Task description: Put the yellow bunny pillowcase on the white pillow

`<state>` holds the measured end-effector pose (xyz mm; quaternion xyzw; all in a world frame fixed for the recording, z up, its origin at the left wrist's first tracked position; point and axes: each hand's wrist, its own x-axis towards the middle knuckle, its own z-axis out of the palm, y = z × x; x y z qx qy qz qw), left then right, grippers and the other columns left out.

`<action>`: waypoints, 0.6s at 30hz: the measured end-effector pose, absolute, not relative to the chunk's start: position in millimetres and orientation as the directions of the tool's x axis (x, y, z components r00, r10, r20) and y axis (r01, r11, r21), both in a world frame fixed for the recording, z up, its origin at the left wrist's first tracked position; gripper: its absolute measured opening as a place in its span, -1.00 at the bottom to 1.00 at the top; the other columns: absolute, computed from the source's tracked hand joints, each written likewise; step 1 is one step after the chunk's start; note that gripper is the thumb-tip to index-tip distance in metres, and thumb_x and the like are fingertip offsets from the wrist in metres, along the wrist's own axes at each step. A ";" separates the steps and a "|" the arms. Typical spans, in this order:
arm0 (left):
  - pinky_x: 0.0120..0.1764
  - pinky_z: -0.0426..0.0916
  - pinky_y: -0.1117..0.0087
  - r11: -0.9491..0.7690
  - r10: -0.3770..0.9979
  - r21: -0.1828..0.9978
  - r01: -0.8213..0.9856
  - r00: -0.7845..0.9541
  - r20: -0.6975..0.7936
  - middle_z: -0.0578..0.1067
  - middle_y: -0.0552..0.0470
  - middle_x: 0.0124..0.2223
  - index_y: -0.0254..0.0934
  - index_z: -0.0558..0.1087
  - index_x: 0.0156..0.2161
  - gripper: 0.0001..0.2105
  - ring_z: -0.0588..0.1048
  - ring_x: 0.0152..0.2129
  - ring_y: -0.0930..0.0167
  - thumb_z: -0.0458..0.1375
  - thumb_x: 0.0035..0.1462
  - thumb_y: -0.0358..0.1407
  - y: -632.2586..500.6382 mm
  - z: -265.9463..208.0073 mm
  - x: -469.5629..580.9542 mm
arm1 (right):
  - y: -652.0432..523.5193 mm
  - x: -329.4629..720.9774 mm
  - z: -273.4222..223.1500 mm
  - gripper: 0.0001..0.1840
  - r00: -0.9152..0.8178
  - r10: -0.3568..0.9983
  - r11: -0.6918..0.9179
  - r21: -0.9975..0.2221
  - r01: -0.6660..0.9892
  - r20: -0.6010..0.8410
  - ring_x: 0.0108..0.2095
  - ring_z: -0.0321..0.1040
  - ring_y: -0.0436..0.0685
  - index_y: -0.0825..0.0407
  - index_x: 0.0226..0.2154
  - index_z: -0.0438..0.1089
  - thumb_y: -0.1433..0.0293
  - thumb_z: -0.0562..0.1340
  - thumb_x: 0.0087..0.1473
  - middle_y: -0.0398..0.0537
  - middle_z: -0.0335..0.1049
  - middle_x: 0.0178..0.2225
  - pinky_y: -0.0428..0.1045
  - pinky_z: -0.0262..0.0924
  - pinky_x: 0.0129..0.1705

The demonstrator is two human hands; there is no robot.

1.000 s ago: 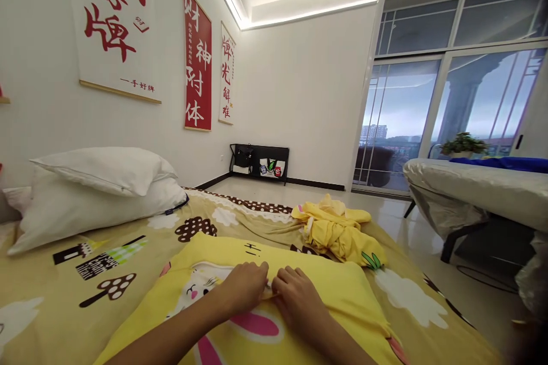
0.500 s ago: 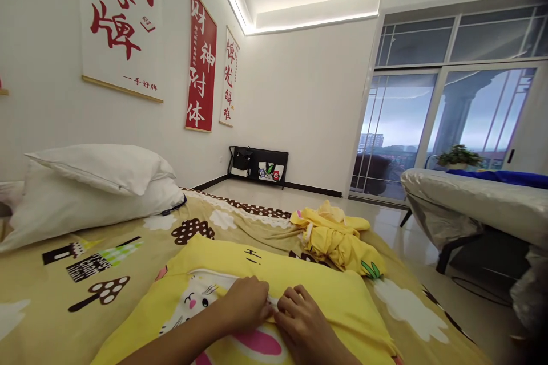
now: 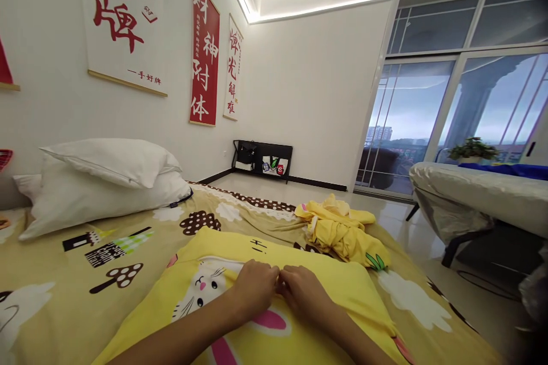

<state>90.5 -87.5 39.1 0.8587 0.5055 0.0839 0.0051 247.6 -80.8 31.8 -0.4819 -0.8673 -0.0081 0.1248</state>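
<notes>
A yellow pillow (image 3: 338, 279) in a case printed with a white rabbit lies flat on the bed in front of me. A seam or opening edge runs across its upper side, with a pale line near the rabbit's head. My left hand (image 3: 256, 288) is closed on the cloth at that edge, knuckles up. Beside it, almost touching, my right hand (image 3: 302, 291) pinches the same edge with curled fingers. Whatever small part lies between the fingertips is hidden. Past the pillow, a crumpled yellow cloth (image 3: 342, 231) with a green leaf print rests on the bedsheet.
Two white pillows (image 3: 107, 182) are stacked at the left on the patterned bedsheet (image 3: 166, 245). A plastic-covered table or bed (image 3: 479, 188) stands at the right, with blue cloth on it. A low black rack (image 3: 265, 158) stands by the far wall.
My hands have come closer together along the pillow's edge, the right hand closing in toward the left. The view has tilted slightly down and turned left.
</notes>
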 end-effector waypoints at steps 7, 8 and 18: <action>-0.31 0.23 0.28 -0.398 0.912 0.095 0.912 0.383 0.147 0.54 -0.10 -0.27 -0.23 0.36 -0.33 -0.84 0.50 -0.31 0.22 -0.07 0.17 -0.34 -89.4 42.0 64.5 | -83.9 243.0 18.2 -0.75 -0.618 0.766 0.572 0.252 0.781 0.176 -0.28 0.39 0.17 0.08 -0.31 0.34 0.64 0.05 0.02 0.05 0.41 -0.27 0.03 -0.07 -0.33; -0.30 0.22 0.28 -0.383 0.918 0.102 0.918 0.366 0.155 0.54 -0.09 -0.28 -0.23 0.35 -0.35 -0.84 0.50 -0.32 0.23 -0.07 0.17 -0.34 -90.0 44.0 58.1 | -85.2 243.2 18.1 -0.73 -0.604 0.779 0.556 0.259 0.790 0.170 -0.30 0.39 0.18 0.08 -0.30 0.32 0.67 0.05 -0.02 0.05 0.40 -0.26 0.02 -0.11 -0.38; -0.11 0.13 0.26 -0.224 0.972 0.170 0.960 0.207 0.109 0.50 0.07 -0.41 -0.26 0.27 -0.47 -0.88 0.41 -0.40 0.37 -0.03 0.06 -0.36 -78.5 57.8 -45.8 | -85.3 246.9 19.4 -0.71 -0.517 0.841 0.482 0.211 0.851 0.162 -0.34 0.42 0.18 0.06 -0.24 0.31 0.67 0.05 0.04 0.02 0.41 -0.22 0.02 -0.35 -0.49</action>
